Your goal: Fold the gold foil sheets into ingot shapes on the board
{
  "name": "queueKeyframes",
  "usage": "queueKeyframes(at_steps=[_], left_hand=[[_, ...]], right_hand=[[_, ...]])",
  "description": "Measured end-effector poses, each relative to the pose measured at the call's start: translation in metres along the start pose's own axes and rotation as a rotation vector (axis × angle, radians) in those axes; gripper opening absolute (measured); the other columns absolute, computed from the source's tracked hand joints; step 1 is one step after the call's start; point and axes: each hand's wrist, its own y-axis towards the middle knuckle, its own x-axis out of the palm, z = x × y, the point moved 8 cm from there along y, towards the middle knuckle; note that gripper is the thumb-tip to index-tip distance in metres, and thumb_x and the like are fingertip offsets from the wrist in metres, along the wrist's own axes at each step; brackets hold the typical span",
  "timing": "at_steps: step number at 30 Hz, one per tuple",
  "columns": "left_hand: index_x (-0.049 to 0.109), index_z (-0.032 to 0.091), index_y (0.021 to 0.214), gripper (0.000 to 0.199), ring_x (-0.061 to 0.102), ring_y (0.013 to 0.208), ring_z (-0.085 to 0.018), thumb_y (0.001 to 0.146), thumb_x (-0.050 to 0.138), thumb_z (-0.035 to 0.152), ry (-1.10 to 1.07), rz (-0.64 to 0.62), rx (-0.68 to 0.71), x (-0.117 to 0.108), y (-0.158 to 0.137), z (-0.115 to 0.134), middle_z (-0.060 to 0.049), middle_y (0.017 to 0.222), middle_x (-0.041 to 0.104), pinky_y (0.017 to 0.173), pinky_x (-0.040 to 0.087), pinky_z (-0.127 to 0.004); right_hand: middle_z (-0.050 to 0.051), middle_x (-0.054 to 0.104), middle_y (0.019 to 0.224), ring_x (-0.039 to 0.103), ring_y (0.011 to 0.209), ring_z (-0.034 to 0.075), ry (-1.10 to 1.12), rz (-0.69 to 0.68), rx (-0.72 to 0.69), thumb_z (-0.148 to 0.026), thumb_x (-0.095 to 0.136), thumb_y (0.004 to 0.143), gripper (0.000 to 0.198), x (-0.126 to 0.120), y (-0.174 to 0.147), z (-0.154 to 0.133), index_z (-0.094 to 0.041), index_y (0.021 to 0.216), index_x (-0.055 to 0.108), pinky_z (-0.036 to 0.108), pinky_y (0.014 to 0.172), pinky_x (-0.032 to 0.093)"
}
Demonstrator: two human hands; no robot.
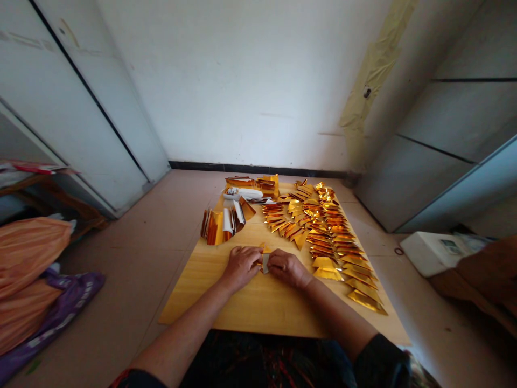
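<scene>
Between my hands, on the wooden board [238,310], lies a small sheet of gold foil paper [265,263] with its pale grey side partly up. My left hand [244,264] has its fingers curled onto the sheet's left edge. My right hand [288,267] pinches the right edge. Most of the sheet is hidden under the fingers. To the right stand rows of folded gold paper pieces [327,268], overlapping one another. Beyond my left hand is a stack of curved, unfolded gold foil sheets [218,226], some showing white backs.
More foil sheets [269,186] and a white bundle [244,193] lie at the board's far end. Orange and purple bags [32,269] sit on the floor at left. A white box [428,253] stands at right. A wall [242,81] rises behind.
</scene>
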Motion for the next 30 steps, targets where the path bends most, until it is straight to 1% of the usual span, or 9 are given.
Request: queueKeyframes(at_steps=[2,4,6,10,14,18,22,27,30], left_hand=[[0.061,0.025,0.086,0.009,0.052,0.115,-0.02,0.079,0.059,0.02,-0.005,-0.006,0.004,-0.001,0.0,0.001,0.001,0.123,0.062,0.094,0.029,-0.04],[0.062,0.026,0.086,0.009,0.053,0.114,-0.02,0.079,0.06,0.021,-0.011,-0.013,0.004,-0.001,0.0,0.0,0.001,0.123,0.062,0.094,0.029,-0.04],[0.063,0.026,0.087,0.01,0.054,0.113,-0.02,0.079,0.06,0.022,-0.015,-0.019,0.005,0.0,0.001,-0.001,0.0,0.122,0.062,0.094,0.03,-0.04],[0.066,0.027,0.084,0.01,0.054,0.113,-0.02,0.079,0.059,0.022,-0.015,-0.034,0.018,0.0,0.001,-0.002,0.0,0.123,0.062,0.095,0.029,-0.041],[0.067,0.028,0.081,0.011,0.052,0.115,-0.02,0.08,0.057,0.022,-0.012,-0.053,0.02,0.0,0.0,-0.002,0.001,0.125,0.061,0.096,0.028,-0.042],[0.067,0.029,0.082,0.012,0.051,0.116,-0.02,0.08,0.057,0.022,-0.017,-0.062,0.016,0.0,-0.001,-0.003,0.002,0.127,0.06,0.098,0.026,-0.042],[0.066,0.029,0.086,0.012,0.052,0.116,-0.02,0.08,0.058,0.023,-0.021,-0.054,0.02,0.002,-0.001,-0.004,0.0,0.126,0.06,0.098,0.027,-0.042],[0.065,0.029,0.085,0.011,0.052,0.115,-0.02,0.08,0.058,0.023,-0.023,-0.052,0.024,0.002,0.0,-0.005,0.001,0.125,0.061,0.097,0.027,-0.042],[0.063,0.027,0.086,0.01,0.052,0.114,-0.02,0.079,0.058,0.023,-0.029,-0.045,0.018,0.002,0.0,-0.005,0.0,0.124,0.061,0.096,0.028,-0.041]], right_hand=[[0.005,0.062,0.088,0.058,0.085,0.014,0.069,0.007,-0.02,-0.014,0.052,0.085,0.014,-0.001,0.001,-0.001,-0.019,0.087,0.064,0.023,0.076,0.046],[0.006,0.063,0.092,0.058,0.09,0.015,0.106,0.03,-0.027,-0.011,0.05,0.084,0.018,-0.003,0.0,0.0,-0.019,0.094,0.063,0.025,0.08,0.047],[0.006,0.063,0.094,0.058,0.091,0.016,0.117,0.052,-0.018,-0.01,0.049,0.083,0.021,-0.005,0.0,0.002,-0.019,0.096,0.063,0.026,0.081,0.047],[0.006,0.062,0.094,0.059,0.088,0.015,0.152,0.018,0.013,-0.017,0.054,0.085,0.014,-0.004,0.001,0.006,-0.019,0.09,0.067,0.025,0.079,0.047],[0.004,0.062,0.086,0.059,0.08,0.013,0.175,-0.038,0.071,-0.02,0.058,0.085,0.011,-0.001,0.007,0.013,-0.019,0.084,0.069,0.023,0.073,0.046],[0.001,0.061,0.079,0.057,0.074,0.012,0.099,-0.091,0.184,-0.017,0.063,0.08,0.006,0.002,0.015,0.022,-0.018,0.079,0.069,0.02,0.068,0.043],[0.001,0.061,0.08,0.056,0.074,0.012,0.012,-0.125,0.338,-0.021,0.066,0.077,0.005,0.004,0.019,0.027,-0.019,0.08,0.071,0.019,0.065,0.04],[0.001,0.061,0.077,0.055,0.067,0.011,-0.147,-0.11,0.507,-0.022,0.066,0.075,0.006,-0.001,0.018,0.026,-0.018,0.075,0.07,0.019,0.061,0.037],[0.001,0.062,0.076,0.054,0.065,0.011,-0.189,-0.115,0.591,-0.024,0.067,0.074,0.007,-0.003,0.018,0.026,-0.018,0.074,0.07,0.02,0.058,0.035]])
